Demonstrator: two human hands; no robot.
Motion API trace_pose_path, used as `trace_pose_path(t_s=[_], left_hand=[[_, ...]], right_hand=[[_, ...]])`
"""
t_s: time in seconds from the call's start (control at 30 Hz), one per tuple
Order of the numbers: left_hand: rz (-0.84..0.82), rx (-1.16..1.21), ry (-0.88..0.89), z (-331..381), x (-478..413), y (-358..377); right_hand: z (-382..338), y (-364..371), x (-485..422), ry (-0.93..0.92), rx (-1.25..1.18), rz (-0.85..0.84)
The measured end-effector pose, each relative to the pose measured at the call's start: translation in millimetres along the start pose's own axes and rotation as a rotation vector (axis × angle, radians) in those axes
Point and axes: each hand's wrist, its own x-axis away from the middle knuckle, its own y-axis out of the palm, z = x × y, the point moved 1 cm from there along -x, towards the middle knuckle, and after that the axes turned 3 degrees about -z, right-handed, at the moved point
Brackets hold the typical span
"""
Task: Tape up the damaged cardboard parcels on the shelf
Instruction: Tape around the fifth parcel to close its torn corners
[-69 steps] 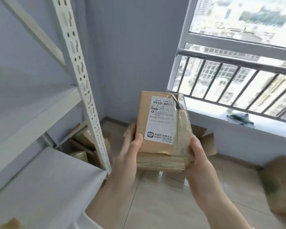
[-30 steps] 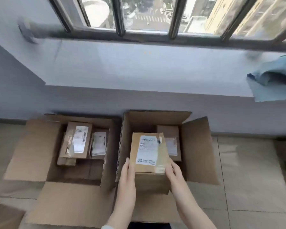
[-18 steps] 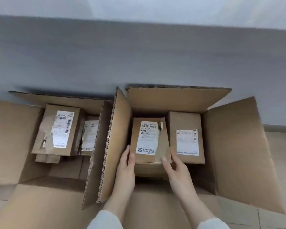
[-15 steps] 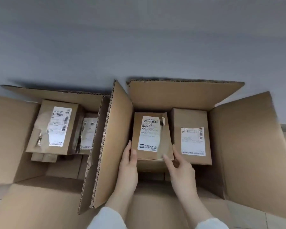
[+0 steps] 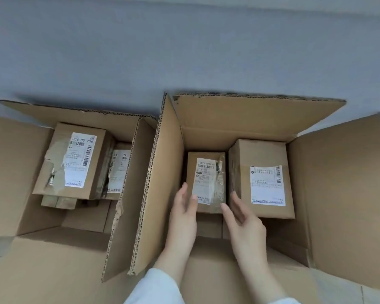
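Seating taped parcel [image 5: 206, 183] in open carton [image 5: 228, 119], left hand [image 5: 184, 212] and right hand [image 5: 242, 219] straight-fingered, ungripping, at its sides; next, probably lifting clear to fetch another.

Rear parcel [image 5: 119, 172] was half hidden behind torn parcel [image 5: 79, 159], label print [image 5: 203, 178] was blurred, carton flap [image 5: 349, 189] was cut off at right.

Lighting is soft, diffuse and rather dim, with no hard highlights. Landmark: the large open brown cardboard carton [image 5: 239, 119]. Behind its rear flap a dark shadow band lies along the grey-blue painted wall [image 5: 184, 51]. Its inner floor is darkest. The small brown cardboard parcel [image 5: 206, 181] inside shows faint tape sheen. Its right flap bows with wide-angle distortion. Label print is soft and mostly unreadable.
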Motion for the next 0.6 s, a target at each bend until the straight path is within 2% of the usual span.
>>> trace_pose_path(t_s=[0.17,0.4,0.5,0.6], left_hand=[[-0.051,-0.022,-0.06,46,54,4],[-0.074,0.011,-0.113,163,191,-23],[-0.065,0.02,-0.062,210,245,-44],[0.022,0.118,-0.079,243,307,-81]], right_hand=[[-42,-18,42,0.079,-0.113,-0.01],[-168,-74,166,0.13,-0.234,0.001],[-223,-99,222,0.075,-0.226,0.014],[-262,-124,283,0.031,-0.202,0.009]])
